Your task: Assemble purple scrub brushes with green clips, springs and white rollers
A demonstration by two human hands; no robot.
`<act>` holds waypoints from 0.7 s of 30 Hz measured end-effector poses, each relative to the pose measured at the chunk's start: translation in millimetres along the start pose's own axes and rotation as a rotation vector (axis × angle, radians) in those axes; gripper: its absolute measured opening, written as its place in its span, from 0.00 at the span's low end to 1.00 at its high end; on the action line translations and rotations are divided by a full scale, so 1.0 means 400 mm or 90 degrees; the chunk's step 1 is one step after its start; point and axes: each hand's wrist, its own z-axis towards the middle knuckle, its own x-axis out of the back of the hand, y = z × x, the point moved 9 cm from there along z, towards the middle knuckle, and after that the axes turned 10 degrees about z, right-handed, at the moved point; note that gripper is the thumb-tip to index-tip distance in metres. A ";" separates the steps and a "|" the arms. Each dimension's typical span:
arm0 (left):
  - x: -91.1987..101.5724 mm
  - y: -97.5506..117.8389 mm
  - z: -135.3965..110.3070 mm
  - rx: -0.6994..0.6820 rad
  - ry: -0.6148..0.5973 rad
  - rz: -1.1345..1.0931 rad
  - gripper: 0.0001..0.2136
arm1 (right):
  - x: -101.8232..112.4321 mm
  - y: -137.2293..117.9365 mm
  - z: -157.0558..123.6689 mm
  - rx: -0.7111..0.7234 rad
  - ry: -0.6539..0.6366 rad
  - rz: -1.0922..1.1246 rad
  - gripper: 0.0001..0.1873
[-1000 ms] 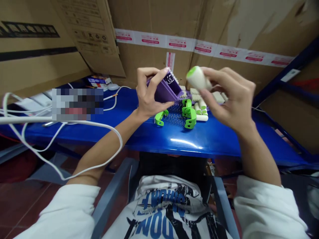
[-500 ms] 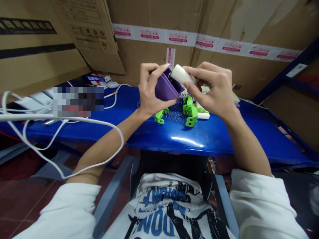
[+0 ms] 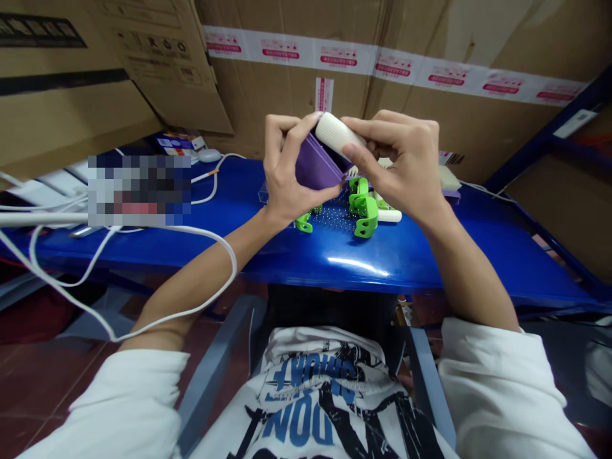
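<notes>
My left hand (image 3: 287, 169) is wrapped round a purple plastic housing (image 3: 318, 164), thumb along its lower edge and fingers over the top. Between the thumb and fingers of my right hand (image 3: 404, 156) is a white ribbed roller (image 3: 337, 134), slanting down to the right against the housing's open side. Its far end lies close to my left fingertips; the housing's inside is mostly hidden. Below my hands on the table are bright green plastic brackets (image 3: 366, 217), many small metal pieces (image 3: 332, 218) too small to name, and another white roller (image 3: 389, 216).
The blue table (image 3: 229, 236) runs across, with cardboard (image 3: 272, 89) standing behind it. White cables (image 3: 224, 242) loop over my left forearm. A small box (image 3: 179, 143) and a white mouse (image 3: 209, 155) lie at the back left, near a blurred patch. Purple-and-white parts (image 3: 448, 180) lie at the right.
The roller has turned and moved slightly left, and now sits closer over the housing's opening. Both hands keep their hold; the whole view has shifted a little.
</notes>
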 end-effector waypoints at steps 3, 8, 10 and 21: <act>-0.007 -0.020 0.005 0.020 0.006 0.001 0.58 | -0.031 0.023 -0.002 -0.032 0.035 0.039 0.25; -0.029 -0.073 0.016 0.052 0.014 0.005 0.52 | -0.082 0.056 -0.003 -0.018 0.093 0.056 0.24; -0.029 -0.072 0.017 0.070 0.006 0.014 0.48 | -0.087 0.060 -0.008 -0.007 0.099 0.062 0.25; 0.018 0.044 0.012 -0.009 0.052 0.047 0.50 | -0.059 0.089 -0.026 0.002 0.106 0.145 0.35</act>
